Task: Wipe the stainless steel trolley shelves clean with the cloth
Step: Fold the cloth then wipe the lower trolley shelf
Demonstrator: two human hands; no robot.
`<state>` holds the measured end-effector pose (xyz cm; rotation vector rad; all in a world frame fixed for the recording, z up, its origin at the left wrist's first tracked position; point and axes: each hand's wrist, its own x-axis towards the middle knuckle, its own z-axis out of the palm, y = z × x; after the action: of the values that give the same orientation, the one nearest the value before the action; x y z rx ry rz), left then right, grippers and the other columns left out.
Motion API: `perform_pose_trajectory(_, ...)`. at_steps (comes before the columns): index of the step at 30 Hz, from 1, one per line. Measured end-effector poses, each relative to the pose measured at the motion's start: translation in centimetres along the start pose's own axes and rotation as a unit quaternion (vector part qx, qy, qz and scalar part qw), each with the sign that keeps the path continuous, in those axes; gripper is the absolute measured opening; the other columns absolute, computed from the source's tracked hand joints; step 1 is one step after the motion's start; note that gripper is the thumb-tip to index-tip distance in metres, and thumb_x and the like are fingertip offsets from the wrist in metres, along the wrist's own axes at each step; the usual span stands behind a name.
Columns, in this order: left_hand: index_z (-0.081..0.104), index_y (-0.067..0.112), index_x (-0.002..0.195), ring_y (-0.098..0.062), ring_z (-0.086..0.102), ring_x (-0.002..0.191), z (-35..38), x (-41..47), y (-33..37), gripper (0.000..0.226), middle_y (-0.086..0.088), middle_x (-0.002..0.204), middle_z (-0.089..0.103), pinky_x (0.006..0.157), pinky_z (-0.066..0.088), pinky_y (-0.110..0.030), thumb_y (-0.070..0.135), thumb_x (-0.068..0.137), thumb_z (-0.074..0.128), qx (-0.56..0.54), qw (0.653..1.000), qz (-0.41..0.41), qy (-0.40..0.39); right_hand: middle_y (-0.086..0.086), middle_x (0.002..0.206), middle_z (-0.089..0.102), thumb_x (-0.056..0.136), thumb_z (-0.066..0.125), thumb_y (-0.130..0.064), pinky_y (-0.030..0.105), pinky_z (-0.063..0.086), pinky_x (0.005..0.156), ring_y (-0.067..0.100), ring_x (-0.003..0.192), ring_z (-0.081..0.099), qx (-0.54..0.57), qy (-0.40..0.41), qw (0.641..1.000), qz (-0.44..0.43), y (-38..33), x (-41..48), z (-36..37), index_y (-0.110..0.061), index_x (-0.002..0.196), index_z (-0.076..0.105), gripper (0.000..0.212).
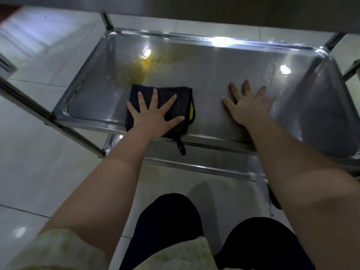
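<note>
Head view: cloth [184,96], dark, folded, soft and light by the look of it, lying on the near half of the trolley's middle shelf [214,75], just short of a yellow smear [136,71]; likely to slide easily on the slick steel, so best driven by a flat palm, not a pinch; its hanging loop [181,147] droops over the front rim. Left hand [153,115]: fingers spread, pressed flat on the cloth, arm reaching forward. Right hand [249,108]: fingers spread, palm down on bare steel, well apart from the cloth, seemingly bracing.
</note>
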<state>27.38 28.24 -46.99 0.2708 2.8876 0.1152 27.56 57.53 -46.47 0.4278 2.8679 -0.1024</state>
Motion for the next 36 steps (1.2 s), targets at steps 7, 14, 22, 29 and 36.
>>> perform_pose_trajectory(7, -0.013, 0.062, 0.143, -0.05, -0.018, 0.143, 0.1, 5.1, 6.8, 0.08, -0.003, 0.164, -0.015, 0.101, -0.016, -0.075, 0.093, 0.07, -0.002, 0.01, 0.998, 0.055, 0.032, -0.008, 0.164, -0.01, 0.085, 0.007, -0.081, 0.072, -0.01, 0.106, 0.045, 0.146, -0.01, 0.005, 0.02, 1.0, -0.005, 0.2, 0.0, 0.7, -0.055, 0.148, -0.006, 0.07)
perform_pose_trajectory(14, -0.001, 0.056, 0.149, -0.05, -0.015, 0.144, -3.6, 18.2, 12.3, 0.079, -0.007, 0.164, -0.011, 0.106, -0.009, -0.076, 0.089, 0.079, 0.013, 0.014, 0.999, 0.044, 0.017, -0.013, 0.163, -0.009, 0.079, 0.0, -0.085, 0.071, -0.01, 0.108, 0.043, 0.147, -0.009, 0.004, 0.066, 0.998, -0.009, 1.2, 0.8, 2.2, -0.061, 0.144, -0.007, 0.07)
perform_pose_trajectory(22, -0.01, 0.061, 0.144, -0.046, -0.018, 0.145, -2.6, 14.3, 10.0, 0.077, -0.002, 0.164, -0.016, 0.106, -0.013, -0.073, 0.091, 0.076, 0.01, 0.032, 0.994, 0.105, -0.012, -0.013, 0.163, -0.007, 0.081, -0.001, -0.083, 0.072, -0.011, 0.106, 0.042, 0.147, -0.009, 0.002, 0.083, 0.997, -0.003, 1.2, 1.3, 2.4, -0.06, 0.144, -0.007, 0.068)
perform_pose_trajectory(29, -0.036, 0.072, 0.122, -0.041, -0.019, 0.146, 0.5, 2.2, 1.4, 0.081, 0.005, 0.161, -0.026, 0.107, -0.011, -0.07, 0.101, 0.049, -0.013, 0.038, 0.993, 0.114, -0.021, -0.012, 0.164, -0.005, 0.079, -0.002, -0.083, 0.071, -0.008, 0.109, 0.043, 0.147, -0.007, 0.009, 0.074, 0.997, 0.0, 1.0, 0.8, 2.1, -0.06, 0.144, -0.006, 0.07)
perform_pose_trajectory(36, -0.037, 0.064, 0.129, -0.041, -0.016, 0.147, 1.2, -1.2, -1.6, 0.077, 0.002, 0.162, -0.021, 0.11, -0.006, -0.07, 0.093, 0.059, -0.02, 0.055, 0.995, 0.067, 0.047, -0.014, 0.163, -0.006, 0.087, 0.011, -0.079, 0.071, -0.004, 0.111, 0.043, 0.147, -0.008, 0.018, 0.047, 0.999, 0.022, 0.5, 0.7, 1.1, -0.058, 0.146, -0.002, 0.065)
